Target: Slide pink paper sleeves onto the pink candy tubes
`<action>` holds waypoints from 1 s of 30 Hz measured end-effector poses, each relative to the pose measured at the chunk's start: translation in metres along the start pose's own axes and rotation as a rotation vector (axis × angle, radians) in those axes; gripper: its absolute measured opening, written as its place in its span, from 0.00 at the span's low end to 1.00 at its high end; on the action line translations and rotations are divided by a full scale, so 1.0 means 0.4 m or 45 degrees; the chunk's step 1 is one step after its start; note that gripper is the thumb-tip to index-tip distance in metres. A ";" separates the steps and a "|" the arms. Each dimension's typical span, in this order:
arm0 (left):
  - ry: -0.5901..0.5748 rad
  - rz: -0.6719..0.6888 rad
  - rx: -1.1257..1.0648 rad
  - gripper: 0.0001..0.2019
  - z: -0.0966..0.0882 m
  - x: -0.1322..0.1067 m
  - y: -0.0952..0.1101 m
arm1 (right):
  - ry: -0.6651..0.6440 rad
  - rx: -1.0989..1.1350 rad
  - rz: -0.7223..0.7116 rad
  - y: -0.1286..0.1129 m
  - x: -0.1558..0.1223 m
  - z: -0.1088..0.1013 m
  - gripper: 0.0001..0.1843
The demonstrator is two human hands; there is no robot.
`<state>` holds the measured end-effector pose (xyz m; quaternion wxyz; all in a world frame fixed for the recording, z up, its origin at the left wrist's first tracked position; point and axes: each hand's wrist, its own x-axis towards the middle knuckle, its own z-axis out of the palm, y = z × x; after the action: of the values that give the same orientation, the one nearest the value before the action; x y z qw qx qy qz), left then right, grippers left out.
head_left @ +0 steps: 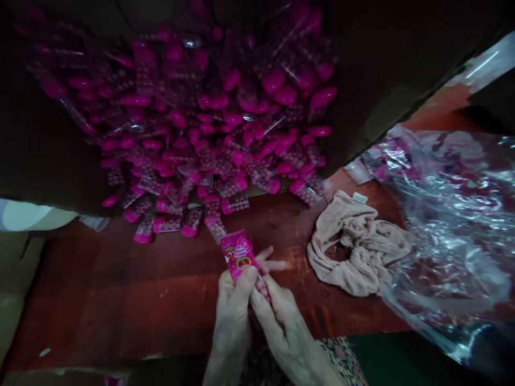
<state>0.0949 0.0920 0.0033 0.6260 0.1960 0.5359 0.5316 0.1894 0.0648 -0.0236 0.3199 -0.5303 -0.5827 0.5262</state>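
Observation:
Near the table's front edge, my left hand (235,308) pinches a pink printed wrapper (240,252) with a cartoon figure on it, thumb on top. Close against it, my right hand (284,316) is closed round a small clear candy tube (263,289) with pink balls in it; two of its fingers stick out to the right. The wrapper's lower end meets the tube between my thumbs; whether it is slipped over the tube is hidden. Just beyond my hands lie loose candy tubes with pink caps (192,221).
A large dark box (362,64) lies open towards me, with a heap of pink-capped candy tubes (209,128) spilling out. To the right are a crumpled beige cloth (350,246) and a big clear plastic bag (450,225). The tabletop (120,289) is reddish wood.

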 end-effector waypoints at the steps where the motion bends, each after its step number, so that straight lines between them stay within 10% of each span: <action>1: 0.042 0.004 -0.010 0.15 0.005 -0.007 -0.004 | 0.008 0.018 0.006 -0.005 0.001 0.001 0.21; 18: 0.204 -0.078 0.058 0.22 0.008 -0.028 -0.016 | 0.236 0.021 -0.098 -0.057 0.034 0.029 0.14; 30: 0.092 0.091 -0.107 0.14 -0.028 0.016 -0.012 | -0.172 0.125 0.155 -0.037 0.045 0.006 0.18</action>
<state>0.0862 0.0923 -0.0076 0.5946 0.1691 0.5279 0.5823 0.1788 0.0830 -0.0134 0.2729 -0.5119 -0.5430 0.6072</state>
